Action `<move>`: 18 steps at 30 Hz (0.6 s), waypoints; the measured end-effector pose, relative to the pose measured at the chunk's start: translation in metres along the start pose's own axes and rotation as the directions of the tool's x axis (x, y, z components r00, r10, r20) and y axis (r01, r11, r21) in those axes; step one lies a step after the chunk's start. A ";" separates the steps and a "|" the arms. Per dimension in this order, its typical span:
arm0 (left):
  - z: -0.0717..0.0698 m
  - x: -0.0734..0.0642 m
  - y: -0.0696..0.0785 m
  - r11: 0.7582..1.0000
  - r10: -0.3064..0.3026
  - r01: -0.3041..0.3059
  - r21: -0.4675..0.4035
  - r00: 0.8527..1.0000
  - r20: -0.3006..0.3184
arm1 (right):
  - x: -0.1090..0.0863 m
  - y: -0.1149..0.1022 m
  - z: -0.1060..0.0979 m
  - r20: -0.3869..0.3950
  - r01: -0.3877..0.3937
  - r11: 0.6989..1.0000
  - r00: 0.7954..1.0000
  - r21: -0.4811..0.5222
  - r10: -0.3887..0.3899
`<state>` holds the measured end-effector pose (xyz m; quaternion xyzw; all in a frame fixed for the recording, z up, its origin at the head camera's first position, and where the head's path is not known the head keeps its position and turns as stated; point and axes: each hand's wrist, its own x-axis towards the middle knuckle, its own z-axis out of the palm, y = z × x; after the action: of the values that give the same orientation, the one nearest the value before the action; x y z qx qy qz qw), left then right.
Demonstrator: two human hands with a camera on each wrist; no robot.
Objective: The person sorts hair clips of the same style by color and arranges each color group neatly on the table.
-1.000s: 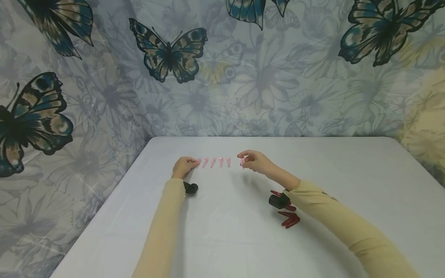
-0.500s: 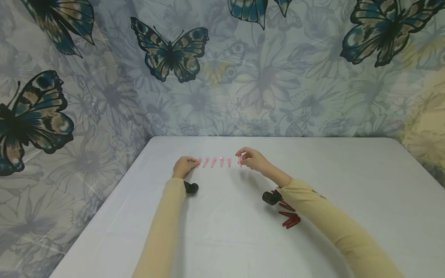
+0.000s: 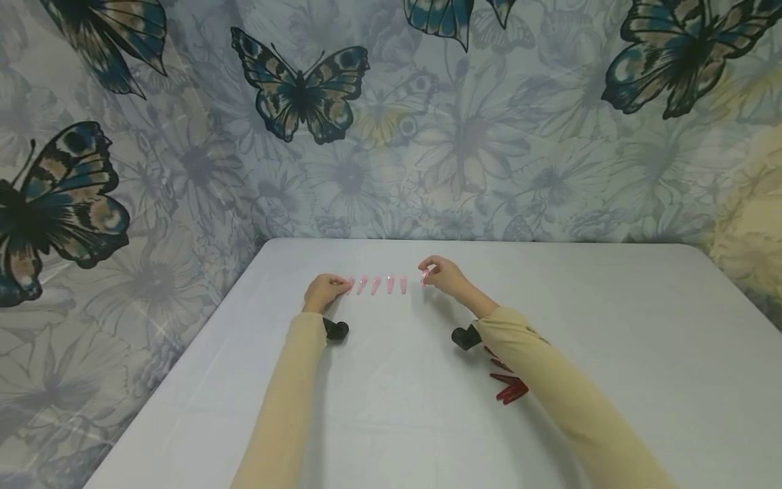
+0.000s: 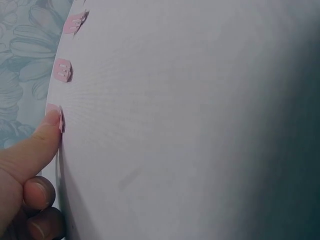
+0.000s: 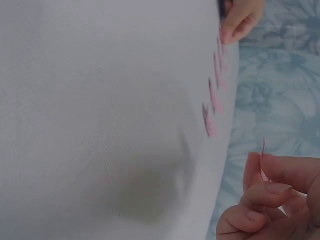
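Note:
Several pink hair clips [image 3: 390, 284] lie in a spaced row near the far side of the white table. My left hand [image 3: 324, 293] pinches the leftmost clip [image 3: 350, 285] at the row's end; in the left wrist view its thumb [image 4: 42, 137] lies over the clip's end, other fingers curled below. Beyond the row's right end, my right hand [image 3: 450, 278] holds one more pink hair clip [image 3: 425, 276] between thumb and index finger. The right wrist view shows this clip edge-on, its thin tip [image 5: 264, 144] sticking out past the fingertips.
Several dark red hair clips [image 3: 512, 390] lie in a loose pile nearer the front, partly covered by the right sleeve [image 3: 537, 380]. A black wrist camera [image 3: 466, 337] hangs beside each forearm. Butterfly-patterned cloth [image 3: 464, 136] stands behind the white table [image 3: 391, 421].
My right hand has moved slightly toward the table's far side with the pink hair clip, and its forearm has swung left. My left hand has stayed on the leftmost clip.

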<state>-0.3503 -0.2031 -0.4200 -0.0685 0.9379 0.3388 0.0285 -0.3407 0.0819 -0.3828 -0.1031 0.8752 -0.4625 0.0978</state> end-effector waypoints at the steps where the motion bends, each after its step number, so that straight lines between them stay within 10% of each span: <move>1: 0.000 -0.002 0.001 1.000 0.000 0.000 0.000 1.000 -0.005 | 0.002 0.001 0.001 0.002 -0.003 1.000 1.000 -0.010 0.003; 18: 0.001 -0.005 0.001 1.000 0.013 -0.013 0.000 0.999 -0.033 | 0.009 0.021 0.008 -0.020 0.001 0.997 1.000 -0.078 -0.003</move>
<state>-0.3452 -0.2009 -0.4199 -0.0678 0.9386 0.3381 0.0107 -0.3488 0.0848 -0.4058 -0.1029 0.8933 -0.4292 0.0846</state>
